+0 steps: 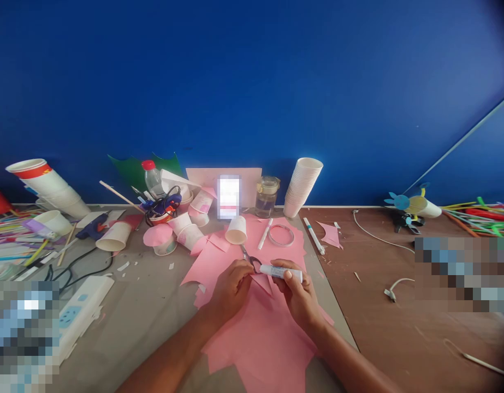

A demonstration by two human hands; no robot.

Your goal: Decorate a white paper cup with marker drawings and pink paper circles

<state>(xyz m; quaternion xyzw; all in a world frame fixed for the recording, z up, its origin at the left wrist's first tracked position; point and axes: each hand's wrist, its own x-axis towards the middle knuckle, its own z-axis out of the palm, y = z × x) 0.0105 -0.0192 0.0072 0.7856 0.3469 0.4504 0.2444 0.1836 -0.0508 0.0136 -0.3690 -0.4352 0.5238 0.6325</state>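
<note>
My right hand is closed around a white glue stick with small blue print, its narrower end pointing left. My left hand is curled just left of it, fingertips pinched on a small piece of pink paper. Beyond the hands lie scissors, their blades toward a white paper cup tipped on its side. Both hands are above large, jagged-edged sheets of pink paper. Farther back on the pink sheets are a white marker and a roll of clear tape.
A lit phone, a glass jar and a stack of paper cups stand along the blue wall. At left are pink-decorated cups, a glue gun and a power strip. A white cable crosses the brown table.
</note>
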